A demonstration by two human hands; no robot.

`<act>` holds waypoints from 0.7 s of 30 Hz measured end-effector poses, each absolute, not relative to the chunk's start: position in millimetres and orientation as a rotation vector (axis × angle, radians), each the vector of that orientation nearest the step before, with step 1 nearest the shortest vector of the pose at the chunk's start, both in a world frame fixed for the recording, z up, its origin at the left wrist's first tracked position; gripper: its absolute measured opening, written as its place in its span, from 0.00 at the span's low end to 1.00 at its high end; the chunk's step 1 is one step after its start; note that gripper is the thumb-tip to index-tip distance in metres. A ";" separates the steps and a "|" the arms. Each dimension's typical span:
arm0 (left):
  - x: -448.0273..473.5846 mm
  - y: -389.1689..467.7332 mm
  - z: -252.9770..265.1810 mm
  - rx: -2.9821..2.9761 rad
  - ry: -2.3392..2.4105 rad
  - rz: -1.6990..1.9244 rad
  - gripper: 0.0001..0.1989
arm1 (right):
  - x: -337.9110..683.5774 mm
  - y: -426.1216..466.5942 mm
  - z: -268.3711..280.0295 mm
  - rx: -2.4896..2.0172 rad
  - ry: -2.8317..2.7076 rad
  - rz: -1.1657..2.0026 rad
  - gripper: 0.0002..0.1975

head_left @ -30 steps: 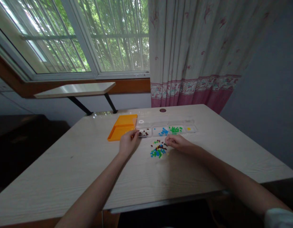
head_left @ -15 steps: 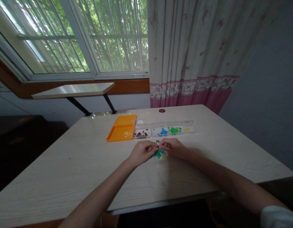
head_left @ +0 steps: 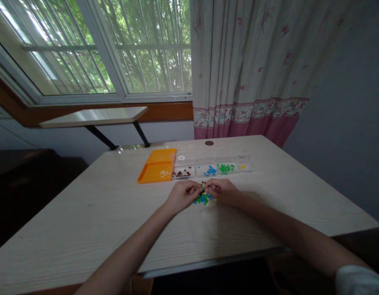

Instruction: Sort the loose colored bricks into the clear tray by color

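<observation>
My left hand (head_left: 183, 194) and my right hand (head_left: 222, 191) are both closed in a pinch, and their fingertips meet just above a loose pile of tiny blocks (head_left: 204, 200). Green, blue, dark and pale pieces mix in this pile, which the fingers partly cover. A bit of green shows right at the meeting fingertips. Whatever the fingers pinch is too small and too hidden to name.
Beyond my hands, a clear divided tray (head_left: 196, 172) holds brown, blue, green and yellow pieces in separate compartments. An open orange box (head_left: 151, 173) with white pieces adjoins it at left. A raised shelf (head_left: 97, 116) stands at the table's (head_left: 94, 221) back left.
My hands have shifted very slightly, and the fingertips are closer together above the pile. More green shows at the fingertips. The tray and the box stay as they were.
</observation>
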State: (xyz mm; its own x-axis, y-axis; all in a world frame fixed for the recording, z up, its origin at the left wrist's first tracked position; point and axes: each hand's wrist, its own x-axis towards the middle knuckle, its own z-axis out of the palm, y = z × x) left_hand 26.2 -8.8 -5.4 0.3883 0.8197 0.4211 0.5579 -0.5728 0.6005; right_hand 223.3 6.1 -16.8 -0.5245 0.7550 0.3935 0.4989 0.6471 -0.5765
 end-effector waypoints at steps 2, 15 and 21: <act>26.2 -8.8 -5.2 2.294 1.184 0.984 0.07 | 223.2 6.5 -18.3 -0.967 -2.236 0.506 0.08; 23.6 -7.6 -6.6 2.275 1.175 0.899 0.09 | 223.9 5.0 -17.0 -0.897 -2.250 0.319 0.08; 14.5 -8.8 4.1 2.420 1.125 0.602 0.07 | 235.5 9.3 -5.8 -0.892 -2.112 0.116 0.08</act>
